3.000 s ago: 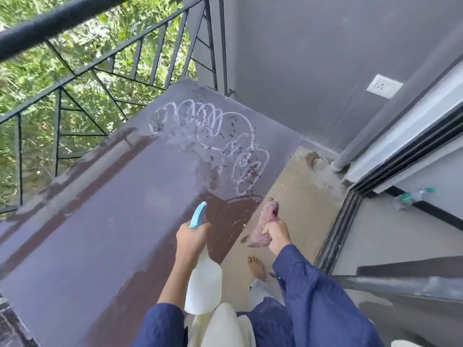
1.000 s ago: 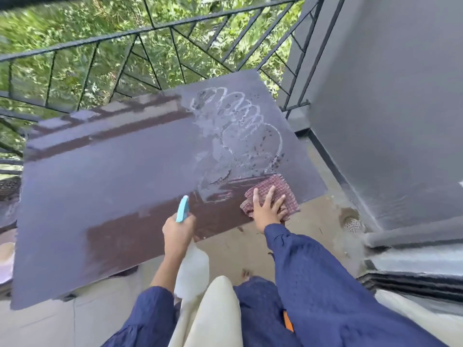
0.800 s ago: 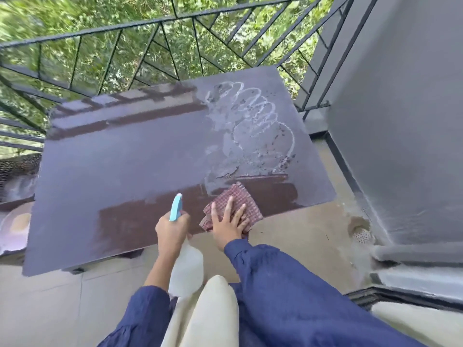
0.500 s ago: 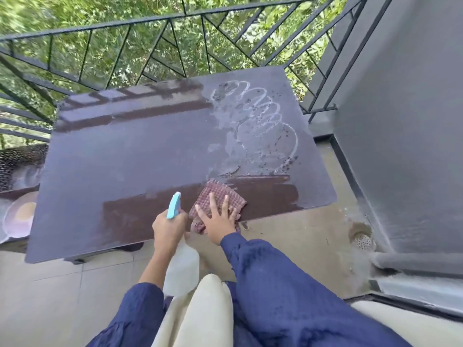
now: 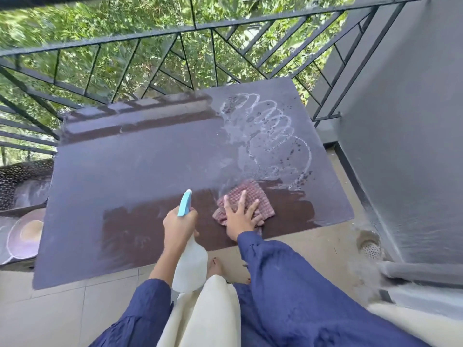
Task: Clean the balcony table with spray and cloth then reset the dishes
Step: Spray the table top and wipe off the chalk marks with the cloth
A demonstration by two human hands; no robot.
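Observation:
The dark brown balcony table (image 5: 130, 169) fills the middle of the view, with a white spiral of spray and dark specks at its far right. My right hand (image 5: 239, 217) lies flat, fingers spread, on a red checked cloth (image 5: 246, 196) pressed to the table near the front right edge. A wet darker band runs along the front where the cloth sits. My left hand (image 5: 179, 225) grips the neck of a white spray bottle (image 5: 191, 267) with a light blue trigger, held just over the table's front edge.
A black metal railing (image 5: 175, 33) runs behind the table with green foliage beyond. A grey wall (image 5: 406, 121) stands to the right. Plates (image 5: 23, 235) lie at the left edge, lower than the table. A floor drain (image 5: 370, 247) sits at the right.
My right hand has slid the cloth left along the front of the table, then slightly back to the right, widening the wet band. The left hand still holds the bottle in place.

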